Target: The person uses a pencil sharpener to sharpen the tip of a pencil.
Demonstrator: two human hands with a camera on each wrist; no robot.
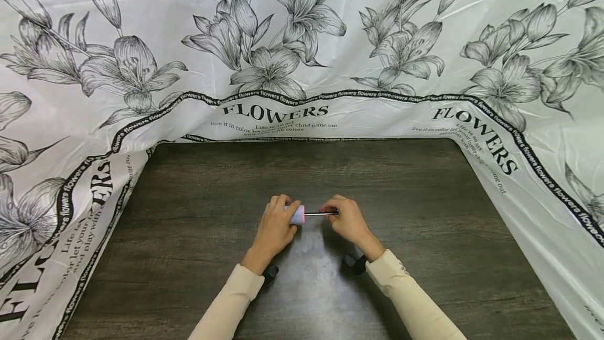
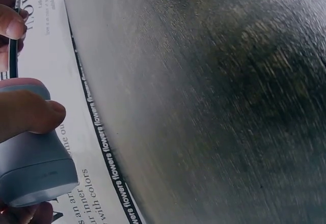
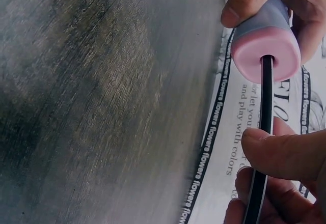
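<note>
- Left hand (image 1: 277, 224): fingers and thumb curled round a blue-grey cylinder (image 1: 297, 215), gripping it by the body; the thumb lies along its side.
- Right hand (image 1: 350, 222): gripping a black pencil (image 3: 266, 102) between thumb and fingers.
- Cylinder: located between the two hands, over the middle of the tabletop (image 1: 189, 188), lying roughly crosswise in the head view. Its pink end (image 3: 249, 56) faces the right hand.
- Pencil: one end sits inside the round hole in the pink end; depth of insertion cannot be told. The opposite end, silver, protrudes past the right fingers in the left wrist view.
- Tabletop: dark, wood-grained, with a light sheen near the hands.
- Sleeves (image 1: 231, 290): cream, on both forearms; a dark object (image 1: 271, 274) shows at each wrist.
- Surroundings: white cloth (image 1: 330, 83) printed with black line-drawn lilies and the word "FLOWERS", along the far edge and both sides.
</note>
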